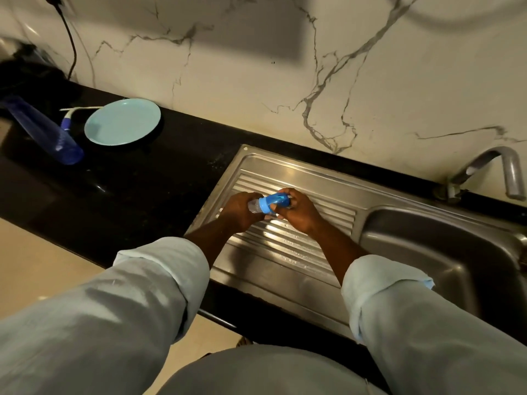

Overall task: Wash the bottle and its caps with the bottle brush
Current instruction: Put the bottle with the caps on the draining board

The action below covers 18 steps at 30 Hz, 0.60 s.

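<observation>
Bottle (254,207) lies left–right between my hands: left hand (239,213) curls round its clear body, right hand (301,213) grips the blue cap (275,203); bottle brush (66,125) lies far left.

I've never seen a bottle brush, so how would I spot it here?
On the black counter left of the steel sink sits a pale blue plate. Between it and a tall blue bottle lying down is the brush: thin, with a white stem and blue grip, unlike its broad neighbours.
</observation>
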### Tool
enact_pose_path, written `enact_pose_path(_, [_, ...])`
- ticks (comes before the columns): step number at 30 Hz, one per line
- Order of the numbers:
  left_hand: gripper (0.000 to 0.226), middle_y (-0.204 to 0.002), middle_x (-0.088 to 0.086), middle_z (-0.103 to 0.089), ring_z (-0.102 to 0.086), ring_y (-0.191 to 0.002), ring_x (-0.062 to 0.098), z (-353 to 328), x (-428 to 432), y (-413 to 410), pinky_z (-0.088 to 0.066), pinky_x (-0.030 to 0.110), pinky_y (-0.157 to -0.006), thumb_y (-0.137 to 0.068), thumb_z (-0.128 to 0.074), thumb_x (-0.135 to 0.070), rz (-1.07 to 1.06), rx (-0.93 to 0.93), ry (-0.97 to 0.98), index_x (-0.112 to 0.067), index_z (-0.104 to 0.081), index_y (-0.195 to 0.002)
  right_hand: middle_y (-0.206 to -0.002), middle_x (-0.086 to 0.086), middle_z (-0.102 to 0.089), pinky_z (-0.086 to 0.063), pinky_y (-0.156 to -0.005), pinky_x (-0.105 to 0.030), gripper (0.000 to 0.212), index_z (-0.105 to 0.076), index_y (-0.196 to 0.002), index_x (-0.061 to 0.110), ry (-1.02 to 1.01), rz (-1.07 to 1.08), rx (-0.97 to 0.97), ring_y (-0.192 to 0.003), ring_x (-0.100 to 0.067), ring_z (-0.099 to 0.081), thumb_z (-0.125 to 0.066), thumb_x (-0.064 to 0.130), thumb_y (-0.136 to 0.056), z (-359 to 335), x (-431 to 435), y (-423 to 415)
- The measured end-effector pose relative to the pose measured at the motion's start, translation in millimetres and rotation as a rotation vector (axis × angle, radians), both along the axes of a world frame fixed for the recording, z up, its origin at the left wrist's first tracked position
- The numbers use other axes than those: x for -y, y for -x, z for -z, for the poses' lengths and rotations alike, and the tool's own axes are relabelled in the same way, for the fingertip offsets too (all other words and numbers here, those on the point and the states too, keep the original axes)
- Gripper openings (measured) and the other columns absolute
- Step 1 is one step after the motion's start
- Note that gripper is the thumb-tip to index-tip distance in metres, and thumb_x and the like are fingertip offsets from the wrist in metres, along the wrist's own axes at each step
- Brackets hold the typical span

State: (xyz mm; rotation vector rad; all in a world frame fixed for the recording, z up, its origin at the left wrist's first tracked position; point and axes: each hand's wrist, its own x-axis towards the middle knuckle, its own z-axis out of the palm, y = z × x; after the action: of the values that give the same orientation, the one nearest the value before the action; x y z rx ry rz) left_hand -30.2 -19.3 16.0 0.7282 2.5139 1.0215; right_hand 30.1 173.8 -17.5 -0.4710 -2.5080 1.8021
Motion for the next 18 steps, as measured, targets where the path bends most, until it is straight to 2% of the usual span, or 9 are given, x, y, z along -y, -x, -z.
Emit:
enact_pose_path(2, [0.042, -0.106, 0.001, -0.069, -0.063, -0.094, 0.013, -2, -5, -8, -0.047, 0.019, -0.078, -0.08, -0.084, -0.023, 0.015, -0.016, 0.0, -0.01, -0.069, -0.117, -0.116, -0.006, -0.07, -0.061, -0.089, -0.034, 0.049, -0.062, -0.123, 0.016, 0.007, 0.005, -0.006, -0.102, -0.021, -0.071, -0.085, 0.023, -0.081, -1, -6, -6])
enact_pose_path(6, [0.047, -0.109, 0.007, -0.073, -0.067, -0.097, 0.019, 1, -8, -17, -0.049, 0.027, -0.083, -0.076, -0.087, -0.025, 0.029, -0.035, -0.016, -0.01, -0.071, -0.117, -0.112, -0.003, -0.072, -0.059, -0.085, -0.026, 0.048, -0.065, -0.12, 0.016, -0.03, -0.024, -0.02, -0.098, -0.016, -0.071, -0.087, 0.022, -0.078, -5, -11, -10])
enact_pose_path(9, [0.046, -0.108, 0.004, -0.075, -0.068, -0.096, 0.015, 4, -8, -19, -0.051, 0.025, -0.084, -0.077, -0.087, -0.026, 0.024, -0.014, -0.039, -0.013, -0.071, -0.118, -0.113, -0.001, -0.072, -0.059, -0.09, -0.03, 0.049, -0.066, -0.121, 0.017, -0.067, -0.069, -0.011, -0.101, -0.016, -0.071, -0.088, 0.022, -0.077, -15, -9, -9])
enact_pose_path(14, [0.042, -0.104, -0.005, -0.072, -0.064, -0.089, 0.004, -2, -7, -8, -0.043, 0.009, -0.076, -0.081, -0.084, -0.027, 0.04, -0.001, -0.09, -0.017, -0.07, -0.12, -0.113, -0.001, -0.071, -0.058, -0.093, -0.031, 0.053, -0.063, -0.125, 0.015, -0.09, -0.048, 0.044, -0.102, -0.017, -0.069, -0.086, 0.027, -0.079, -22, -5, -1])
enact_pose_path(18, [0.044, -0.112, 0.002, -0.072, -0.063, -0.096, 0.008, 0, 0, 7, -0.041, 0.005, -0.079, -0.083, -0.081, -0.027, 0.069, -0.002, -0.074, -0.014, -0.068, -0.123, -0.111, -0.003, -0.072, -0.059, -0.092, -0.036, 0.051, -0.063, -0.123, 0.015, -0.152, -0.029, 0.061, -0.099, -0.018, -0.07, -0.086, 0.029, -0.08, -21, 6, 8])
